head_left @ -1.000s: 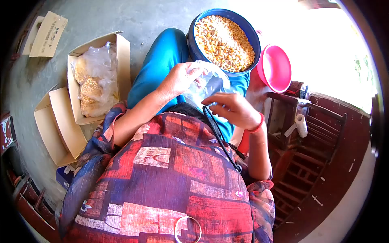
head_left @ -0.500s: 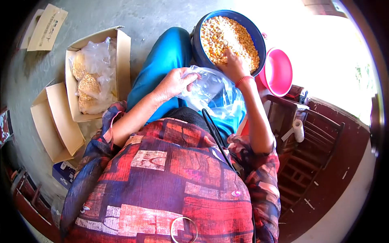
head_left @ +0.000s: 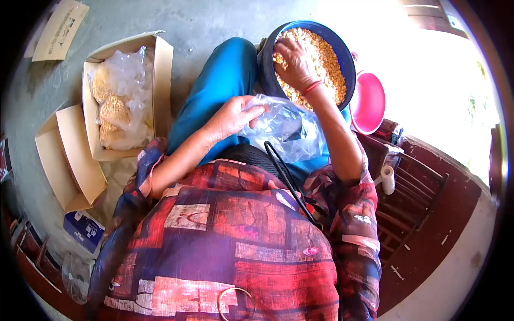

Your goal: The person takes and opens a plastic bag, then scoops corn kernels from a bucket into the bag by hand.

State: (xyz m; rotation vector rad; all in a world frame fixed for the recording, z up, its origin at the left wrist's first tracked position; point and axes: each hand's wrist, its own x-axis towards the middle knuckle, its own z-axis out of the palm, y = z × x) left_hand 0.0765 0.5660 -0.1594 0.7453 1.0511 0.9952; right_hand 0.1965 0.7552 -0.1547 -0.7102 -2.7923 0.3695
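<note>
Yellow kernels (head_left: 333, 69) are lying around the right hand (head_left: 295, 61), which is curving palm-down; its fingertips are partly hiding, so I cannot tell if they are pinching. From it, a clear plastic bag (head_left: 289, 131) is lying at six o'clock, slanting lengthwise toward four; the nearer left hand (head_left: 233, 115) is pinching its edge. A blue tub (head_left: 266, 72) is containing the kernels.

Kernels (head_left: 327, 65) — part-hidden behind right hand (head_left: 295, 64)

Patchwork shirt (head_left: 195, 243), printed sleeves (head_left: 360, 227), teal trousers (head_left: 217, 80); red wrist cord (head_left: 311, 87)
</note>
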